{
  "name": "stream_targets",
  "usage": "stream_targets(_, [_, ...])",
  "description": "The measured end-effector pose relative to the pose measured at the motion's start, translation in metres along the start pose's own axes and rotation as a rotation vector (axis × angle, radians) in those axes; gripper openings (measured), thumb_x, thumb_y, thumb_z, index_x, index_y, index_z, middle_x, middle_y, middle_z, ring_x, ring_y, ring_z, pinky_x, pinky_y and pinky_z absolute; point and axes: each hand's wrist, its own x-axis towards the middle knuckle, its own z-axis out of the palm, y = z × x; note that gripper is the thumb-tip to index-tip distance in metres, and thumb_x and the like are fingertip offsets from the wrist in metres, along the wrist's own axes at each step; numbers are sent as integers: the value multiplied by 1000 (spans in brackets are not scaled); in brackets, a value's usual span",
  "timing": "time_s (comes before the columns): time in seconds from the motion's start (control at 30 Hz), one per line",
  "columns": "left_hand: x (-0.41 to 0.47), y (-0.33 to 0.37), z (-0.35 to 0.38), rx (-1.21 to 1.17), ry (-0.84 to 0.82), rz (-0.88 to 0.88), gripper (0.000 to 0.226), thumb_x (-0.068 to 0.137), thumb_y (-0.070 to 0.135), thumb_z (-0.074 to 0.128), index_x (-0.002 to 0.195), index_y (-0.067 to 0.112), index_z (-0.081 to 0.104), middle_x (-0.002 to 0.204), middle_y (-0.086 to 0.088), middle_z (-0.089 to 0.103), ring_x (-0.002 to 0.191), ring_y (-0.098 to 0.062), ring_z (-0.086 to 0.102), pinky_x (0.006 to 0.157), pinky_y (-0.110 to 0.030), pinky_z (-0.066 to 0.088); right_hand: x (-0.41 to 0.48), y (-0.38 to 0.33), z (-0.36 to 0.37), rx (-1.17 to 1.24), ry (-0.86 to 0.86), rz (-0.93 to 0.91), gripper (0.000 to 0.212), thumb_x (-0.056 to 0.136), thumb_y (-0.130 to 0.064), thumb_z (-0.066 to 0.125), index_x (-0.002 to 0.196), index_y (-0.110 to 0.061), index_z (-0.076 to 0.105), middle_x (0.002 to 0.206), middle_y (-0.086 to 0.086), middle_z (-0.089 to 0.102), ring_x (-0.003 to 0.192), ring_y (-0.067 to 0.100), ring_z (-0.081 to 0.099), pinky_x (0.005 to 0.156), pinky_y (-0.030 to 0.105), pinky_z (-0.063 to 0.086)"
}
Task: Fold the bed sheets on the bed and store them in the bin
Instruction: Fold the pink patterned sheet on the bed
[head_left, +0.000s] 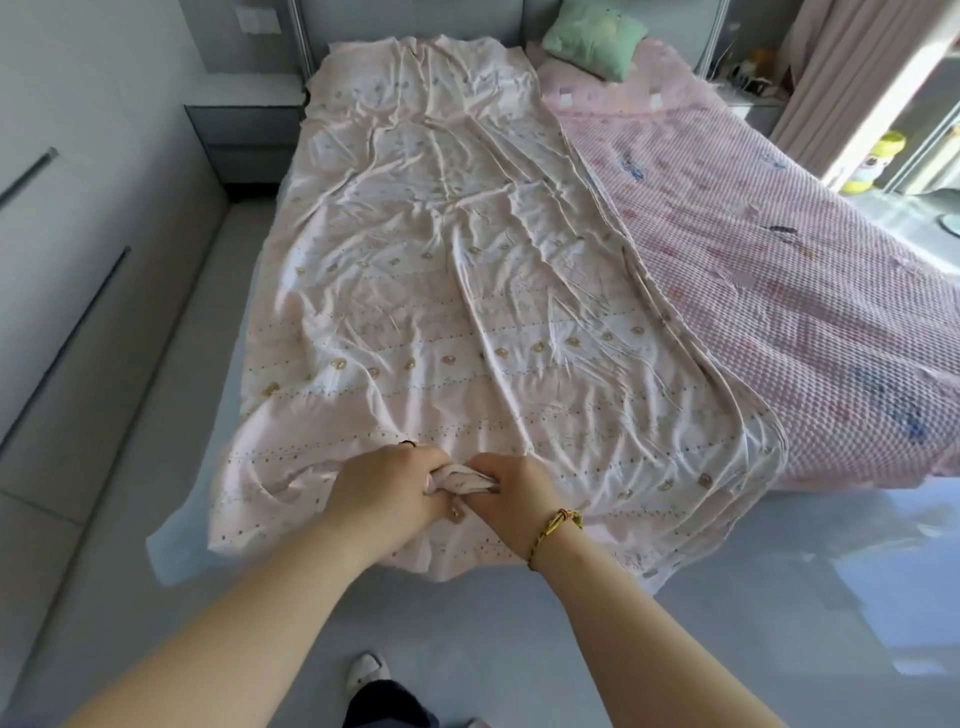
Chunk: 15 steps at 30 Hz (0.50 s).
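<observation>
At the lower middle of the frame our left hand (384, 491) and right hand (519, 499) sit side by side, both curled tight round a bunched fold of the pale pink bed sheet (441, 260) at its near edge. The sheet lies wrinkled and folded lengthwise over the left half of the bed, its layered edge running down the right side. To the right we see the pink textured bed cover (779, 286), with a green pillow (592, 39) at the top. A gold bracelet (558, 525) circles our right wrist.
</observation>
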Motion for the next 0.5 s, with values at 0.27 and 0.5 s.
stream_targets(0.27, [3,1,-36,-585,93,-64,33,87,13,60,71,42,63,72,20,66,78,3,57,68,-11,41,-11,43,-3,-296,-16,203,21,90,-21,47,110,-20,52,74,0,54,91,23,55,74,24,36])
stream_targets(0.5, [11,-35,-70,-834,336,-149,32,68,21,58,63,51,67,60,26,64,67,4,59,73,-26,44,-29,118,-46,-376,152,669,15,90,-16,42,84,-28,47,106,2,66,105,20,57,87,25,29])
